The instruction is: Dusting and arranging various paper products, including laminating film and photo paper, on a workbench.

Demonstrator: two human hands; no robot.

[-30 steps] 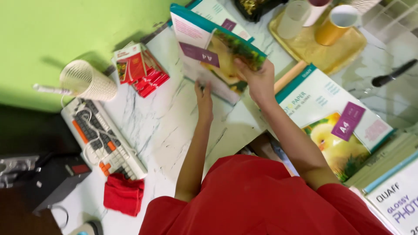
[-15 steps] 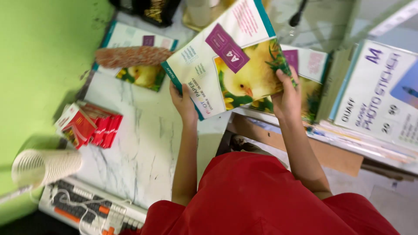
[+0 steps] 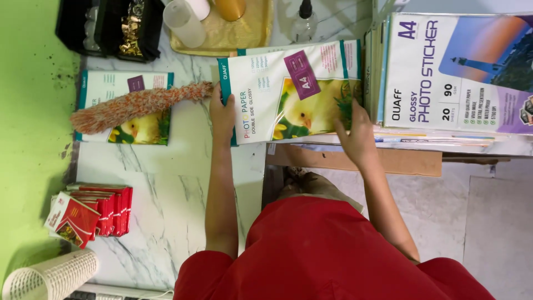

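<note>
A white and teal pack of photo paper point(image 3: 288, 91) with a yellow chick picture lies flat over the marble counter's edge point(image 3: 166, 183). My left hand point(image 3: 222, 114) grips its left end. My right hand point(image 3: 355, 133) holds its right end, next to a stack of sticker paper packs point(image 3: 455, 72). A second, matching pack point(image 3: 119, 105) lies to the left on the counter, with an orange and white duster point(image 3: 136, 104) across it.
A gold tray point(image 3: 239, 33) with cups stands at the back, beside a black organiser point(image 3: 105, 25). Red packets point(image 3: 91, 211) and a white mesh basket point(image 3: 50, 278) are at the lower left. A cardboard sheet point(image 3: 400, 161) sits under the stack. The wall is green.
The view has swung right and straightened. Both hands have brought the chick pack down from a tilted hold to lie level beside the sticker paper stack.
</note>
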